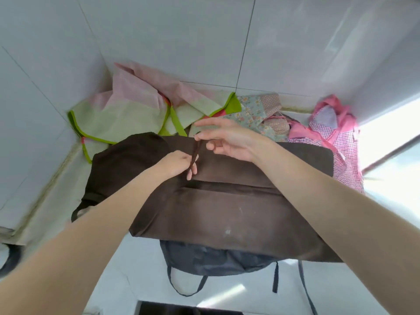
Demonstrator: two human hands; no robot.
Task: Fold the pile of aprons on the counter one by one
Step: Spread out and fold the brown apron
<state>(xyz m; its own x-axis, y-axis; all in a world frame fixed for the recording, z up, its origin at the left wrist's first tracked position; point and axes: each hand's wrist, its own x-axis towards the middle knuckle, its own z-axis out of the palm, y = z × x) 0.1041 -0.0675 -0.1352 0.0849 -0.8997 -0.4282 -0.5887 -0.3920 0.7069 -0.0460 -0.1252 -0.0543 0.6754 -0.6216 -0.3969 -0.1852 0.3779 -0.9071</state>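
On the counter (136, 269), the brown apron (227, 212) lay spread flat over a dark grey one (211, 262) — soft, limp cloth, likely light. Behind the brown apron sat the unfolded pile (141, 110) (green-trimmed, floral, pink). Above its middle, the right hand (227, 139) and left hand (179, 163) each pinched its thin strap (196, 153) — probably best tucked in first.

Two bare forearms enter from the lower corners of the head view, uncovered along their whole visible length; no sleeve edge shows within the frame. Left hand (179, 161) and right hand (229, 138): bare, without gloves. No ring, watch, bracelet or band is visible on fingers or wrists. Fingernails short and unpainted where they can be made out; the picture is slightly blurred
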